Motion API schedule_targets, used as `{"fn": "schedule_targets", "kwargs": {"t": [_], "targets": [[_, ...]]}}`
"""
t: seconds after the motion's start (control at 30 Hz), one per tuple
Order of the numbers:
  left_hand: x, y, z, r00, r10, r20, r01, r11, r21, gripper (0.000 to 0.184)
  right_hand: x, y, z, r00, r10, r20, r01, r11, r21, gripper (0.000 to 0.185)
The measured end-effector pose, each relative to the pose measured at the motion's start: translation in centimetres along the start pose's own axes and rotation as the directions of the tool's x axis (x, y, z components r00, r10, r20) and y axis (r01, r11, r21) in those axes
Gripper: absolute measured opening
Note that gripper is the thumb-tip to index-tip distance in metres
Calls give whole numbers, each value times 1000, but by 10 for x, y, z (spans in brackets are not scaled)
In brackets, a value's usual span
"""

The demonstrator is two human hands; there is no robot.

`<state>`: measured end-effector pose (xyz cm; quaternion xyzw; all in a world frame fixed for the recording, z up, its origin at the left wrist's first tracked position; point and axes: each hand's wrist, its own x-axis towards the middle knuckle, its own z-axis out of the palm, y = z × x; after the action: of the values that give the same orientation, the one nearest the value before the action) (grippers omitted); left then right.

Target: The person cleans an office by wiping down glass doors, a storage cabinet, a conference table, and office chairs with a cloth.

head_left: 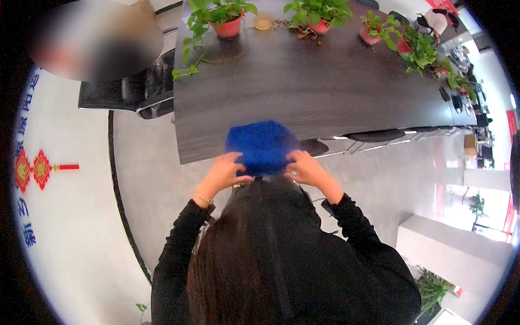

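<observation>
A blue, soft-looking object (262,146), perhaps folded cloth, is slightly blurred in front of my body, beside the near edge of the dark table (281,92). My left hand (225,170) grips its lower left side with bent fingers, the thumb beneath. On the lower right side, the curled fingers of my right hand (309,169) hold it too. What lies under the blue object is hidden. Both arms are in black sleeves, and a thin bracelet circles the left wrist.
Potted plants (228,27) and a small round yellowish dish (263,21) stand along the table's far side. A black chair (130,92) is at the left, and stools (374,135) are tucked along the near edge. A blurred person appears at the upper left.
</observation>
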<state>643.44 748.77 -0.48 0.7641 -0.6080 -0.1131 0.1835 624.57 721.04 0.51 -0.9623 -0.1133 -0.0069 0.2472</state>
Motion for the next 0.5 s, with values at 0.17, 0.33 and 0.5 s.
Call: {"fn": "schedule_targets", "kwargs": {"t": [0.17,0.33,0.5], "targets": [[38,-11,51,990,-102,-94,78,971,-224,68,42,-13,35,986,61,-156,-54,997,53,61],[46,-13,84,995,-81,-53,64,962,-267,64,71,0,94,995,92,36,-94,994,52,73],[40,13,93,969,-203,-140,197,979,-54,62,47,23,107,996,59,-64,-66,991,-115,58]]}}
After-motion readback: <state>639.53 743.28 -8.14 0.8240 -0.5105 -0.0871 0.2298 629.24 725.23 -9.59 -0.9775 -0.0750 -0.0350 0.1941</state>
